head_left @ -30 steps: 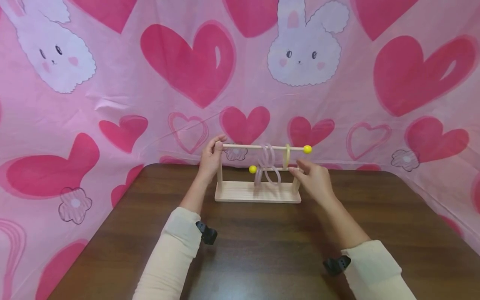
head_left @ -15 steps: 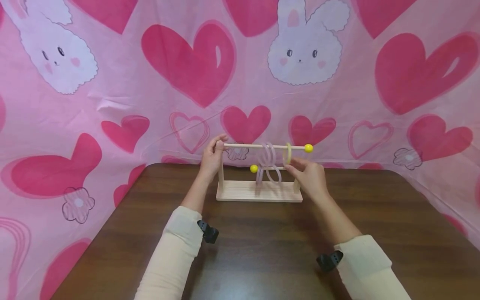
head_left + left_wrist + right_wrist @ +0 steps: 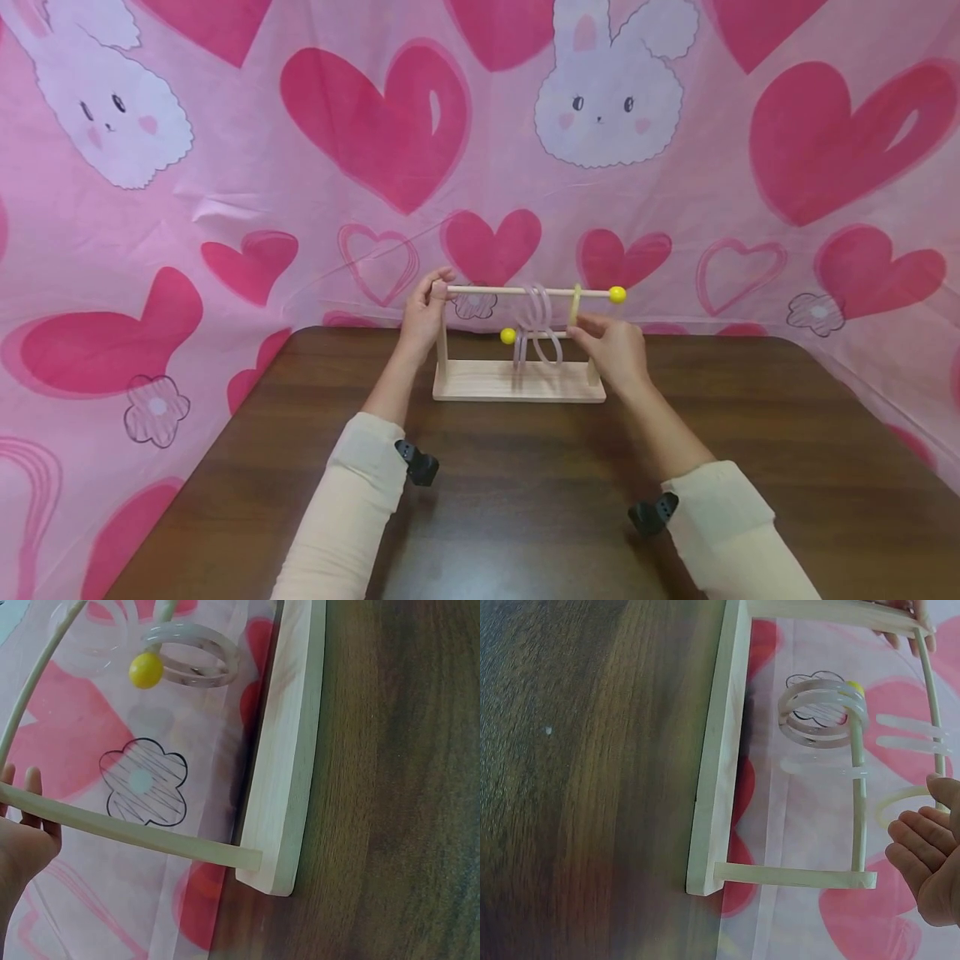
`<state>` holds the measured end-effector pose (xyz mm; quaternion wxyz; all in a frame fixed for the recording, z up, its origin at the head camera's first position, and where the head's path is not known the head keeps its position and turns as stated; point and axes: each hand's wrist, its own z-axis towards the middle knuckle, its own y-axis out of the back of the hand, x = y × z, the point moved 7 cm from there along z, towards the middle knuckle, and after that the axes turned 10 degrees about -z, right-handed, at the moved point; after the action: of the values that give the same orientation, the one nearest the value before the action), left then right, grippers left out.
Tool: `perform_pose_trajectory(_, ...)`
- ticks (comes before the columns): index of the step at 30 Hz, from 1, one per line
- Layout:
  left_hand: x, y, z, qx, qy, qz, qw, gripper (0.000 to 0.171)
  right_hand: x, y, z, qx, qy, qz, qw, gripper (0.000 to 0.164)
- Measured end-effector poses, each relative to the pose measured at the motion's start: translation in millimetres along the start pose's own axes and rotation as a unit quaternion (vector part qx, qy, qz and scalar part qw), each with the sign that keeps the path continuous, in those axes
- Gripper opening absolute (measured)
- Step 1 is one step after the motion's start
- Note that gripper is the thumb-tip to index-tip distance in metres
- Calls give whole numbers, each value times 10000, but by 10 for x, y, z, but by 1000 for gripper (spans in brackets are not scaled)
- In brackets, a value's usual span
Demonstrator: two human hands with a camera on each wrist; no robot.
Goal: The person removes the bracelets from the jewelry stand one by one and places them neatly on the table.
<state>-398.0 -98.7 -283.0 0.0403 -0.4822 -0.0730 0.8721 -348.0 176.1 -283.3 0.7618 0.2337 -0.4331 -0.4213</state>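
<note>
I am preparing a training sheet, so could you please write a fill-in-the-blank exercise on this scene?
1. The right hand pinches a ring coloured ____.
2. That ring encircles the ____ (upper or lower) rod.
3. The left hand holds the ____ (taller or shorter) post of the wooden stand.

Missing words: yellow; upper; taller.

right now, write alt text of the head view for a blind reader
The right hand is at a yellow ring on the upper rod of a wooden rack; the left hand grips the rack's left post. Translucent rings hang from both rods before a pink backdrop.
</note>
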Motion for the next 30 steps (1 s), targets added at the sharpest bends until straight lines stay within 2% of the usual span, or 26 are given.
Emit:
perform_pose_trajectory(6, 14, -5, 2, 7, 42, -38, 10000, 34, 7, -41, 24, -19, 7, 30, 10000, 31)
perform_pose_trajectory(16, 4, -12, 0, 25, -41, -67, 10000, 33, 51, -69, 9, -144, 288, -29, 9995, 28)
perform_pose_trajectory(30, 9, -5, -8, 22, 81, -104, 9999, 34, 40, -19, 1, -456, 183, -46, 9988, 17)
